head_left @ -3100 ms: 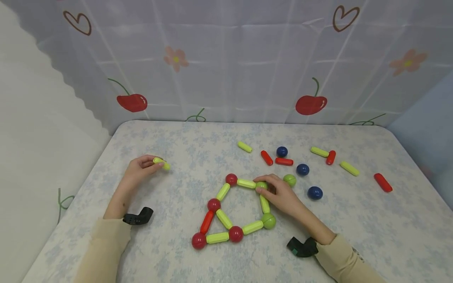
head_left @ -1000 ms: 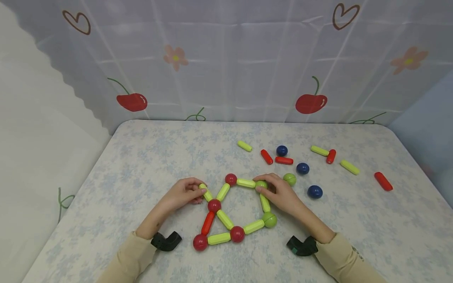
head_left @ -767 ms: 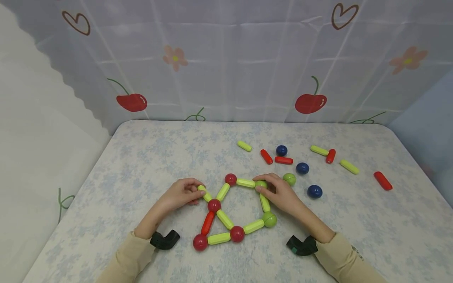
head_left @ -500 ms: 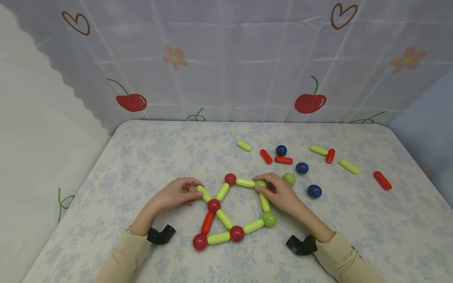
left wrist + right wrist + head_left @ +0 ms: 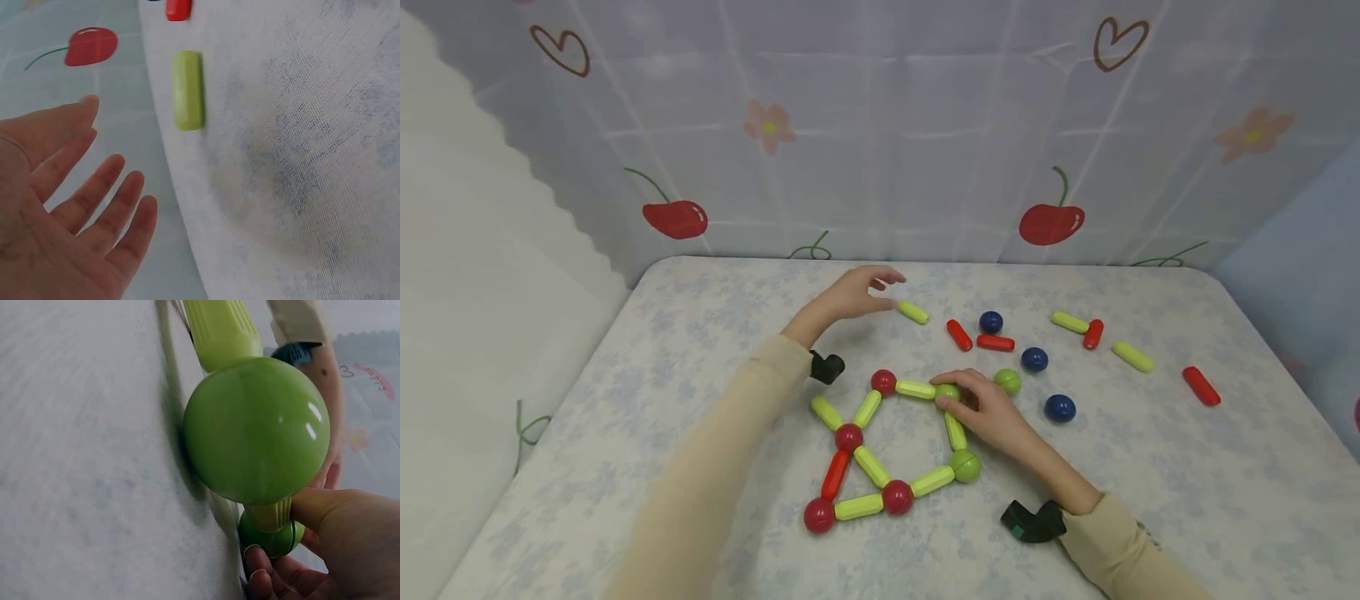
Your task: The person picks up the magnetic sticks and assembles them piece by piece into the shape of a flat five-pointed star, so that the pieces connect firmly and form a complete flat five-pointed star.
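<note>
My left hand (image 5: 853, 293) reaches over the back of the table, fingers spread and holding nothing. Just right of its thumb in the head view lies a yellow-green magnetic rod (image 5: 913, 312); the left wrist view shows this rod (image 5: 189, 90) apart from the fingers. With thumb and fingers, my right hand (image 5: 992, 412) holds a green ball (image 5: 948, 392), a corner of a flat figure of rods and balls. A nearer green ball (image 5: 189, 90) is not in that view; the right wrist view has a front green ball (image 5: 256, 431). One yellow-green rod (image 5: 827, 413) sticks out from the left red ball (image 5: 848, 437).
Right of the figure lie a loose green ball (image 5: 1007, 382) and blue balls (image 5: 1060, 408). Several red rods (image 5: 1201, 386) and yellow-green rods (image 5: 1132, 357) are scattered at the back right. A printed curtain (image 5: 865, 150) hangs behind the table.
My left hand brought a yellow-green rod to the left red ball, let go of it there, and moved up and right to the table's back. My right hand has stayed on the green ball.
</note>
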Tool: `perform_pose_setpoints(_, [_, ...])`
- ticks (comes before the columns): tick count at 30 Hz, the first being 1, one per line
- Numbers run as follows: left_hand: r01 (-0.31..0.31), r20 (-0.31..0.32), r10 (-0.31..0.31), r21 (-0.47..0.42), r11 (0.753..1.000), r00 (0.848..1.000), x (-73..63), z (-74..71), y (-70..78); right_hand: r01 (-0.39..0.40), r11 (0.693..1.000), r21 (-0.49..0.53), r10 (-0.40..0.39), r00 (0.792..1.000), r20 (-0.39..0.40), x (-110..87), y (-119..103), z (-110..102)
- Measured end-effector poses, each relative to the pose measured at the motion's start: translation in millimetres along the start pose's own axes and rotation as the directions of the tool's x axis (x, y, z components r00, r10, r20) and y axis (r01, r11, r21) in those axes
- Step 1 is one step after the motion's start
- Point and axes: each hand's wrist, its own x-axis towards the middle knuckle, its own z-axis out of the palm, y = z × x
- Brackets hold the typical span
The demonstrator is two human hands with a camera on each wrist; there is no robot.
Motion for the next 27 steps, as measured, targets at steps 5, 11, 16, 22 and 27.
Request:
perform_pose_setpoints(5, [0.113, 0.121, -0.122, 0.075, 0.991, 0.985, 35.3, 19.3, -7.5, -0.008, 1.0, 0.014, 0.008, 1.0, 0.003, -1.0, 0.6, 2.7])
perform_pose_setpoints(11, [0.146, 0.094, -0.155, 0.102, 0.984, 0.983, 42.1, 28.1, -7.8, -0.005, 1.0, 0.018, 0.005, 1.0, 0.0, -0.6, 0.8, 1.6])
perform_pose_setpoints(16, [0.144, 0.039, -0.149, 0.115, 0.983, 0.988, 37.5, 30.1, -7.5, -0.005, 1.0, 0.012, 0.005, 1.0, -0.001, -0.4, 1.7, 1.6])
perform_pose_setpoints(22, [0.142, -0.011, -0.142, 0.086, 0.986, 0.99, 34.6, 32.8, -14.8, -0.016, 1.0, 0.012, 0.016, 1.0, -0.002, -0.2, 2.7, 2.2])
perform_pose_setpoints(27, [0.163, -0.033, -0.162, 0.057, 0.985, 0.986, 21.8, 27.7, -14.4, -0.024, 1.0, 0.014, 0.024, 1.0, -0.002, 0.2, 2.7, 1.7])
